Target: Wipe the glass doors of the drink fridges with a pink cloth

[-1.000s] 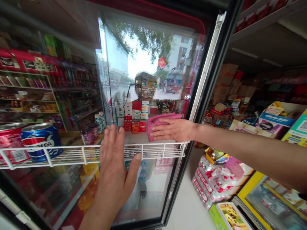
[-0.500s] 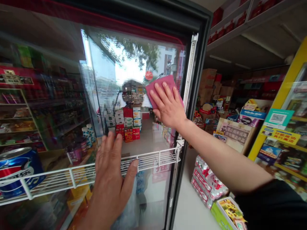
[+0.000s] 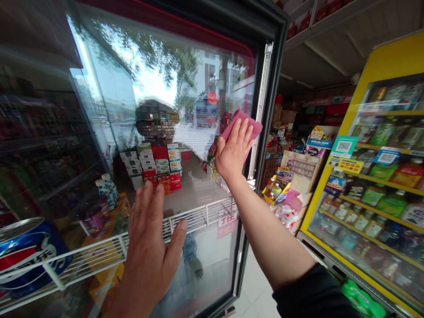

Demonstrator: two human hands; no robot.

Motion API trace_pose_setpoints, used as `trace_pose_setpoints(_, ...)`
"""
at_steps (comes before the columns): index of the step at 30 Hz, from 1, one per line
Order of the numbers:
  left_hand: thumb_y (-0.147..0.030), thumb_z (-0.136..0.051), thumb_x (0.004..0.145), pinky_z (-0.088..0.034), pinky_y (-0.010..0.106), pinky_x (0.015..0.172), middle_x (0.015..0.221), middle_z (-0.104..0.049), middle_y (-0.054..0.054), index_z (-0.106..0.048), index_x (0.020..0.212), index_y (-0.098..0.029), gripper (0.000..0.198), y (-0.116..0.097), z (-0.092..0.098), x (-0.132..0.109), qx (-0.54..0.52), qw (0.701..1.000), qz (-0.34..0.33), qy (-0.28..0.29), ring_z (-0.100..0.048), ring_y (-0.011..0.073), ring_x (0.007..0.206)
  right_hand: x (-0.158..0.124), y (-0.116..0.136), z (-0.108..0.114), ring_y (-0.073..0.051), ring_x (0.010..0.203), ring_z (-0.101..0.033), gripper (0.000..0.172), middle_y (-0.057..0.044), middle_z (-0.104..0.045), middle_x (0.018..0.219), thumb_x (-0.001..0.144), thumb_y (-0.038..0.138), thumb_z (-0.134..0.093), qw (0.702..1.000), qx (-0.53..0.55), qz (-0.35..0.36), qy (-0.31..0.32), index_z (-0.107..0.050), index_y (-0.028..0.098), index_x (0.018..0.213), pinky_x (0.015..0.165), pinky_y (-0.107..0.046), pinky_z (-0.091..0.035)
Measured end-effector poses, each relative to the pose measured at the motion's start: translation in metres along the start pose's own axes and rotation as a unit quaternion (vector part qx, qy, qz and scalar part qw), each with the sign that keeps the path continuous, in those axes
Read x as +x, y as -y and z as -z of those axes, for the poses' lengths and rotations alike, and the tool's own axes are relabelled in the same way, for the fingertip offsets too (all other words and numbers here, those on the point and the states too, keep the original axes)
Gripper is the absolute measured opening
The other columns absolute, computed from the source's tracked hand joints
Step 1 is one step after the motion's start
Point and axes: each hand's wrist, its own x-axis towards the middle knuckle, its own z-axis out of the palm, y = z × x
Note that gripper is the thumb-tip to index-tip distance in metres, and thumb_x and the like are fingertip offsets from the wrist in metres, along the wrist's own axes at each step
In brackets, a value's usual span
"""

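Note:
My right hand [image 3: 234, 148] presses a folded pink cloth [image 3: 254, 128] flat against the inside of a glass door [image 3: 198, 176], close to the white slotted strip [image 3: 261, 110] along its right edge. The fingers lie over the cloth, pointing up. My left hand [image 3: 150, 245] is open and holds nothing, its thumb spread from the fingers, in front of a white wire rack [image 3: 205, 215]. Whether it touches the glass or the rack I cannot tell. At the rack's left end stands a blue Pepsi can [image 3: 31, 251].
A black frame [image 3: 276, 57] borders the door. To the right stand a yellow drinks fridge [image 3: 318, 212] with several shelves of bottles and cartons with a printed sign [image 3: 298, 168]. The glass shows stacked boxes [image 3: 162, 168] and a reflected street. Green bottles [image 3: 362, 300] lie low at right.
My right hand has slid the cloth right and slightly down, toward the door's edge strip. The view has turned rightward, bringing in more of the yellow fridge. My left hand stays open.

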Motion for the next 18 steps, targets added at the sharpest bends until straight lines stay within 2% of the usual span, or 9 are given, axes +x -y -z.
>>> trace_pose_setpoints(4, -0.038, -0.058, 0.109, -0.02, 0.061, 0.143, 0.191, -0.014, 0.008, -0.011, 0.181, -0.032, 0.086, 0.015, 0.018, -0.007, -0.018, 1.0, 0.0, 0.006, -0.015, 0.0355, 0.176, -0.037, 0.021, 0.007, -0.044, 0.175, -0.012, 0.082, -0.028, -0.019, 0.185, 0.109, 0.044, -0.035, 0.984, -0.068, -0.124, 0.109, -0.022, 0.001, 0.177, 0.132, -0.078, -0.024)
trace_pose_setpoints(8, -0.04, -0.057, 0.109, -0.02, 0.06, 0.143, 0.19, -0.015, 0.009, -0.012, 0.181, -0.031, 0.085, 0.031, 0.037, -0.015, -0.045, 0.999, -0.009, 0.011, -0.015, 0.0352, 0.176, -0.051, 0.039, 0.011, -0.049, 0.174, -0.008, 0.089, -0.033, -0.011, 0.185, 0.109, 0.05, -0.037, 0.958, -0.061, -0.246, 0.134, -0.015, -0.004, 0.177, 0.13, -0.081, -0.025)
trace_pose_setpoints(12, -0.041, -0.055, 0.11, -0.02, 0.061, 0.143, 0.19, -0.018, 0.01, -0.014, 0.181, -0.031, 0.083, 0.047, 0.056, -0.023, -0.07, 0.997, -0.016, 0.008, -0.016, 0.0347, 0.176, -0.047, 0.05, 0.016, -0.046, 0.175, -0.004, 0.093, -0.028, -0.003, 0.187, 0.11, 0.055, -0.038, 0.9, -0.046, -0.397, 0.174, -0.009, -0.001, 0.178, 0.134, -0.075, -0.023)
trace_pose_setpoints(14, -0.041, -0.055, 0.11, -0.021, 0.06, 0.142, 0.19, -0.018, 0.009, -0.016, 0.181, -0.031, 0.082, 0.055, 0.067, -0.027, -0.08, 0.997, -0.016, 0.004, -0.016, 0.0347, 0.176, -0.044, 0.053, 0.019, -0.044, 0.175, -0.006, 0.094, -0.029, -0.004, 0.187, 0.111, 0.057, -0.036, 0.871, -0.055, -0.454, 0.182, -0.01, -0.003, 0.178, 0.134, -0.072, -0.026)
trace_pose_setpoints(18, -0.041, -0.056, 0.11, -0.021, 0.059, 0.143, 0.19, -0.018, 0.008, -0.017, 0.181, -0.032, 0.081, 0.067, 0.085, -0.033, -0.102, 0.995, -0.013, -0.003, -0.018, 0.0343, 0.176, -0.036, 0.055, 0.023, -0.041, 0.175, -0.015, 0.09, -0.035, -0.015, 0.184, 0.113, 0.056, -0.03, 0.84, -0.075, -0.505, 0.184, -0.016, -0.008, 0.175, 0.134, -0.068, -0.03)
